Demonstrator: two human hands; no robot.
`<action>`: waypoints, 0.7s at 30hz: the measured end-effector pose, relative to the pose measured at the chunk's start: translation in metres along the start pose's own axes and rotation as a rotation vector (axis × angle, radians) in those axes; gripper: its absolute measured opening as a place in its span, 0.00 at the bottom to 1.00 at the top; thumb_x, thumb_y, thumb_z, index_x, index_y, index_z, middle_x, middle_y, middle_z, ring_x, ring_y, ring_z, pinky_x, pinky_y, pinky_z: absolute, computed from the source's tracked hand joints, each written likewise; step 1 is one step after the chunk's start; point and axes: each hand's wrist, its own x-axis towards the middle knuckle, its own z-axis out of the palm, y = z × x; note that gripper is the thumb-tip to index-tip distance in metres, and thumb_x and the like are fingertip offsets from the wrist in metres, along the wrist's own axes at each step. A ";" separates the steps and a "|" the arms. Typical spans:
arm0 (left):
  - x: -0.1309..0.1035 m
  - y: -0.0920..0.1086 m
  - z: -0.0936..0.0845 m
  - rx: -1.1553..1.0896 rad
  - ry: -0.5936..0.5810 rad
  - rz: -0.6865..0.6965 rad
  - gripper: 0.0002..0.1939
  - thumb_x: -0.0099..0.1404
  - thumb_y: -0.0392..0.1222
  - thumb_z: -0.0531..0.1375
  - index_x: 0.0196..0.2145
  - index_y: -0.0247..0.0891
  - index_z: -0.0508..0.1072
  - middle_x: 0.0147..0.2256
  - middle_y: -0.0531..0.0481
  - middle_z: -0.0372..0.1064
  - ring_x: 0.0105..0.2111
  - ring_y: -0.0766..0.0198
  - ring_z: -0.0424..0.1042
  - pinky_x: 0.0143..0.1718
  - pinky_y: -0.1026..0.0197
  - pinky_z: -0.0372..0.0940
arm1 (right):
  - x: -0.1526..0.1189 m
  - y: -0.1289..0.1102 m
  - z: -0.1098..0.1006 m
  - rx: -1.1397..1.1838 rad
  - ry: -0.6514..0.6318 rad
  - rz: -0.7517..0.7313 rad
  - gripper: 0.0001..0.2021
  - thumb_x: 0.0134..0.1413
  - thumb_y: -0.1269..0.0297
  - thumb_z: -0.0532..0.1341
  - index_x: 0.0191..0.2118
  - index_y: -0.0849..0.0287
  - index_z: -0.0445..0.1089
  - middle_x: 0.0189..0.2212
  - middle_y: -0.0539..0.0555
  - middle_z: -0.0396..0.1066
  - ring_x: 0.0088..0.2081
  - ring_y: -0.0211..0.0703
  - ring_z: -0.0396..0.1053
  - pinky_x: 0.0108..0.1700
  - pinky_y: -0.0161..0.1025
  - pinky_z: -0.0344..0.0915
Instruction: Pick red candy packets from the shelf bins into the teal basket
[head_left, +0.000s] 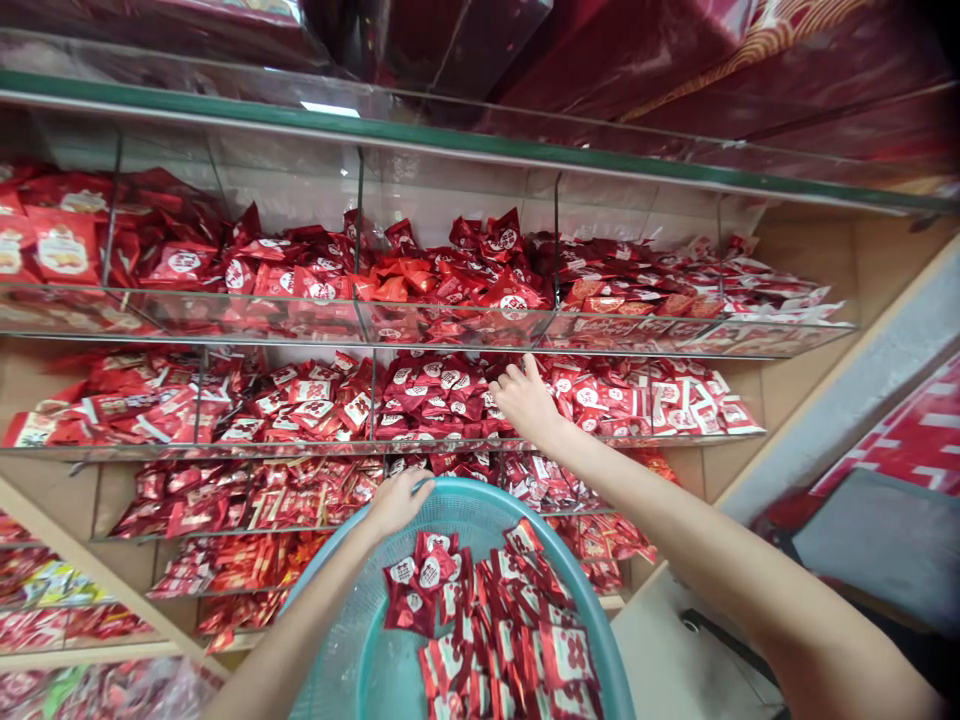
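My right hand [526,402] reaches over the dark red snack packets [439,385] in a middle shelf compartment. Its fingers are curled, and whatever they hold is hidden. At the far left rim of a teal plastic basket [611,620], my left hand [401,502] has its fingers bent over the edge. Inside the basket lies a heap of red and white packets [517,625], with several dark red round-label packets [420,580] at its left side.
Glass dividers [556,240] split the shelves into compartments of red packets. An upper shelf [450,345] with a glass front juts above my right hand. Large dark red boxes [637,50] stand on top. A grey object [885,540] is at the right.
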 end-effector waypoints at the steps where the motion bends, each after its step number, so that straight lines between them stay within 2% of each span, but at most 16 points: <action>1: 0.000 0.000 0.000 -0.003 0.000 -0.004 0.20 0.65 0.51 0.46 0.43 0.42 0.72 0.45 0.49 0.71 0.44 0.59 0.69 0.46 0.59 0.61 | 0.000 0.000 0.003 -0.014 -0.009 0.006 0.12 0.57 0.75 0.50 0.38 0.64 0.71 0.33 0.59 0.72 0.42 0.49 0.61 0.57 0.54 0.42; 7: 0.001 0.000 0.001 0.000 0.000 -0.004 0.20 0.65 0.51 0.46 0.44 0.43 0.72 0.45 0.49 0.71 0.45 0.59 0.69 0.47 0.59 0.60 | 0.002 0.000 0.004 0.032 -0.021 0.031 0.11 0.57 0.76 0.50 0.40 0.66 0.69 0.34 0.60 0.71 0.42 0.49 0.62 0.57 0.54 0.41; 16: 0.001 -0.002 0.003 0.030 0.001 -0.004 0.21 0.65 0.52 0.45 0.44 0.42 0.72 0.47 0.49 0.70 0.47 0.58 0.68 0.48 0.59 0.60 | -0.009 0.002 -0.024 0.049 -0.028 0.031 0.11 0.57 0.76 0.50 0.39 0.64 0.68 0.38 0.61 0.68 0.42 0.49 0.62 0.47 0.47 0.51; 21: 0.001 -0.001 0.002 0.031 0.001 -0.012 0.20 0.65 0.52 0.46 0.44 0.43 0.72 0.46 0.49 0.71 0.45 0.58 0.69 0.47 0.58 0.61 | -0.018 0.010 -0.035 0.106 -0.008 0.048 0.07 0.54 0.70 0.56 0.39 0.65 0.67 0.38 0.62 0.66 0.42 0.51 0.61 0.41 0.43 0.55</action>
